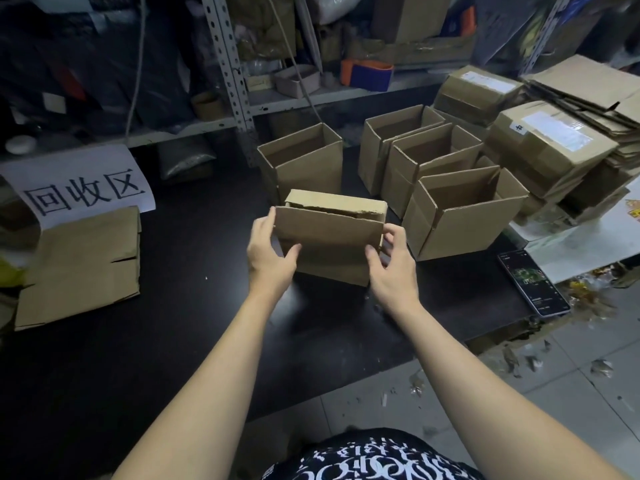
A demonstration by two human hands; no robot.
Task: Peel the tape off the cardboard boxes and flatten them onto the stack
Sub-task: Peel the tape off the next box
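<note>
A phone (533, 284) lies on the black table (173, 323), a paper sign (83, 188) well apart

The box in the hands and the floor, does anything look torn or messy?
Yes. The box, held between left hand and right hand, has a ragged, torn edge on its rear top flap. Shiny scraps lie scattered over the tiled floor right of the table, and a phone lies close to the table's right edge.

Storeroom: metal shelving (232, 64), cardboard boxes (550, 143), recycling sign (83, 188).
</note>
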